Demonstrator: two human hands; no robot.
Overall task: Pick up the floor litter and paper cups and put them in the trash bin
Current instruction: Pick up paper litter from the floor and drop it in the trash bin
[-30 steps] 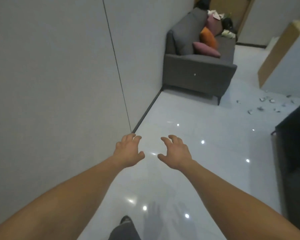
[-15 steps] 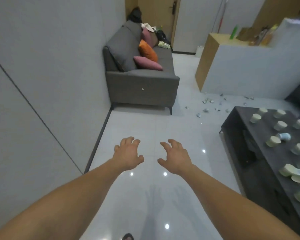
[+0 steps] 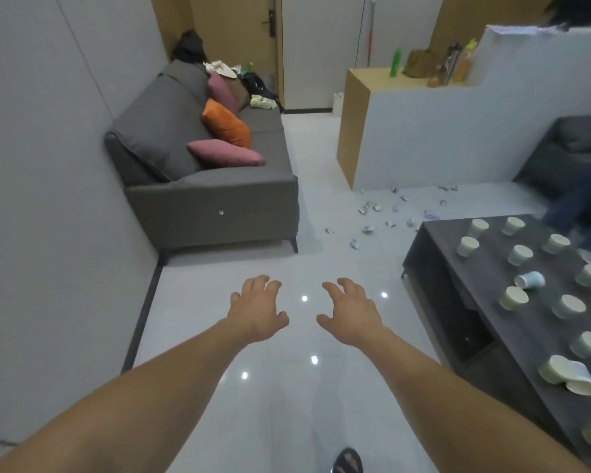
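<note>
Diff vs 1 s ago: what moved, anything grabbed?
Only the view moved: the head turned right, from the wall toward the room, so the sofa slid left in frame, and the table with its paper cups and more of the floor litter came into view. Nothing was taken hold of or let go. The left hand and right hand stay stretched forward, fingers spread, empty.

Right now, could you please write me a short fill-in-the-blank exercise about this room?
1. The left hand and right hand both hold ____.
2. The cushion between two pink cushions on the sofa is ____.
3. The paper cups sit on the dark table at the person's ____ side.

Missing words: nothing; orange; right.
</note>
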